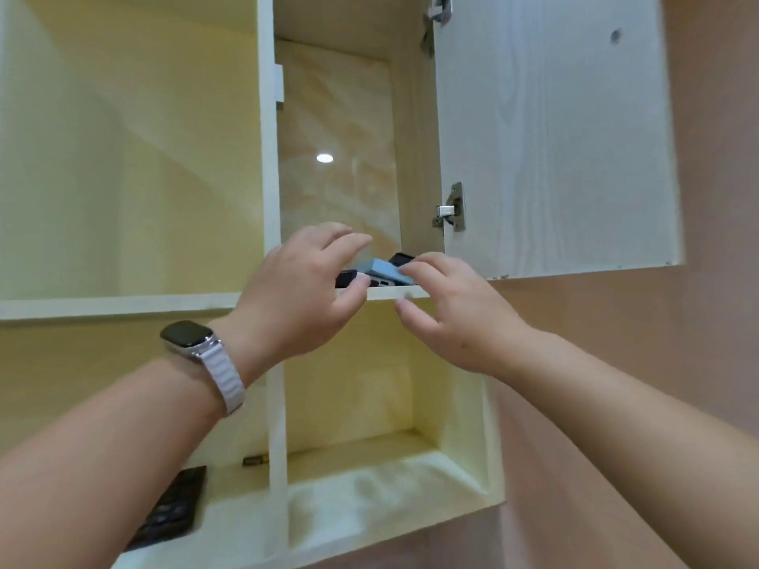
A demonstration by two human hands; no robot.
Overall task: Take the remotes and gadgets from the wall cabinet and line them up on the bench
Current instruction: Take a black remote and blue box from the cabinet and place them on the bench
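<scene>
At 6 o'clock, left hand (295,293) and right hand (447,305) spread open, empty, reaching the white shelf edge (390,292). Beyond, light-blue slab gadget (380,269) over black remotes (400,258), probably rigid, light; pinch long sides.

Both my hands are raised at the upper shelf (404,292) of the cabinet, door (550,133) open to the right. Left hand (302,295) and right hand (460,312) are spread, fingers apart, flanking a blue gadget (382,269). Dark gadgets lie beside it. A black remote (174,507) sits lower left. Watch (189,336) on left wrist.
</scene>
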